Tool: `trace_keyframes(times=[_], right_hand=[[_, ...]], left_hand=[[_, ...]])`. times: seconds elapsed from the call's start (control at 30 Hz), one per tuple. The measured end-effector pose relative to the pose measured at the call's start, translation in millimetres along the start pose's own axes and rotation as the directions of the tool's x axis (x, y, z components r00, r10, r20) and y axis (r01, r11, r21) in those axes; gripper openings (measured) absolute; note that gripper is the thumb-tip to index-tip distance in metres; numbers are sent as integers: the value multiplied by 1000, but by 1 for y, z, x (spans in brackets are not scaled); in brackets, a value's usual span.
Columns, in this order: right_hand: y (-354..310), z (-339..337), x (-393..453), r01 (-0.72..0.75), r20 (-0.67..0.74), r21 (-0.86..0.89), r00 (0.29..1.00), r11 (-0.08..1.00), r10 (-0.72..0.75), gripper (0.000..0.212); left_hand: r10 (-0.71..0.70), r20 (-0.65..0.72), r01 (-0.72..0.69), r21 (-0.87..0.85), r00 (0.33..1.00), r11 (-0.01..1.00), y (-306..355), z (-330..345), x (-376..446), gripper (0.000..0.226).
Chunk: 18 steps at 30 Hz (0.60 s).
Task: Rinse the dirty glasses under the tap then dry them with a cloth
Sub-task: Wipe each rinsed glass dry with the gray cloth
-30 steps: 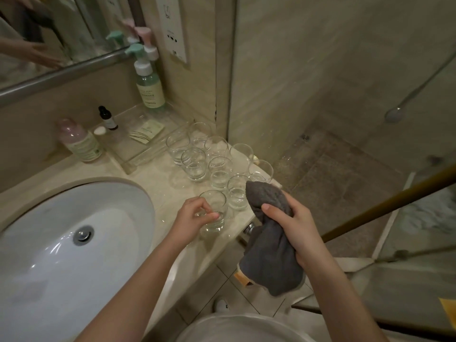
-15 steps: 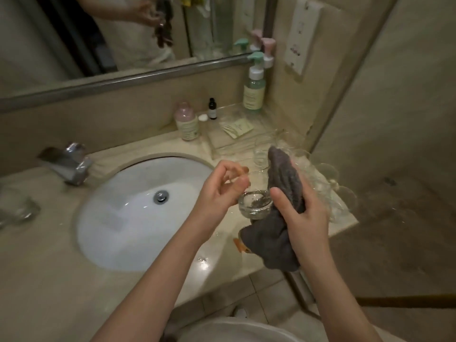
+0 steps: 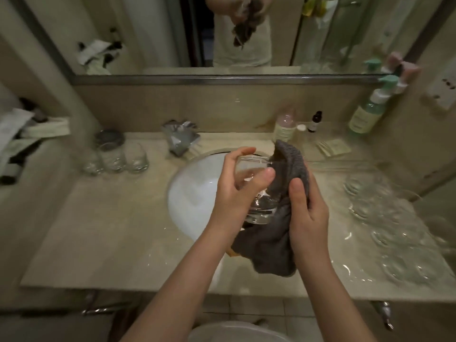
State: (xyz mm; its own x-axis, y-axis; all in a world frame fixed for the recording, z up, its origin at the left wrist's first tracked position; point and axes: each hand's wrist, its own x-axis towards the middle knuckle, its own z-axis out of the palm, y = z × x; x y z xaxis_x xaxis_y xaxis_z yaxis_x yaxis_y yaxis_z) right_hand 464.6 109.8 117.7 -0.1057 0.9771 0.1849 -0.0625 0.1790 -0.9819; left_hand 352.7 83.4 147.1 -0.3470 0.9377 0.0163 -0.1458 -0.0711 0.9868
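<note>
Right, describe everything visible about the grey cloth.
The grey cloth is a dark, knitted-looking fabric, bunched and crumpled. The right hand grips it, thumb on top; a peak stands above the fingers and a loose fold hangs below the wrist. A small orange patch shows at its lower left edge. It presses against the side of the clear glass held by the left hand, above the white sink.
</note>
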Motion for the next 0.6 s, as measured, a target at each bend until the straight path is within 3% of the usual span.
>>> trace_keyframes(times=[0.1,0.2,0.33,0.5,0.6], right_hand=[[-1,28,-1,-89,49,123,995,988,84,36],[1,52,-2,-87,46,114,996,990,83,48],[4,77,-4,-98,71,69,993,993,93,63],[0,110,-15,-44,96,25,995,999,42,64],[-3,124,-16,-62,86,55,995,997,57,65]], left_hand=[[0,-31,-2,-52,1000,999,7,-23,-2,58],[38,-133,-25,99,990,995,11,-44,2,66],[82,-260,-4,287,962,958,12,-75,0,50],[49,-274,22,252,960,968,19,-95,-1,62],[9,-257,18,104,966,994,20,-112,2,64]])
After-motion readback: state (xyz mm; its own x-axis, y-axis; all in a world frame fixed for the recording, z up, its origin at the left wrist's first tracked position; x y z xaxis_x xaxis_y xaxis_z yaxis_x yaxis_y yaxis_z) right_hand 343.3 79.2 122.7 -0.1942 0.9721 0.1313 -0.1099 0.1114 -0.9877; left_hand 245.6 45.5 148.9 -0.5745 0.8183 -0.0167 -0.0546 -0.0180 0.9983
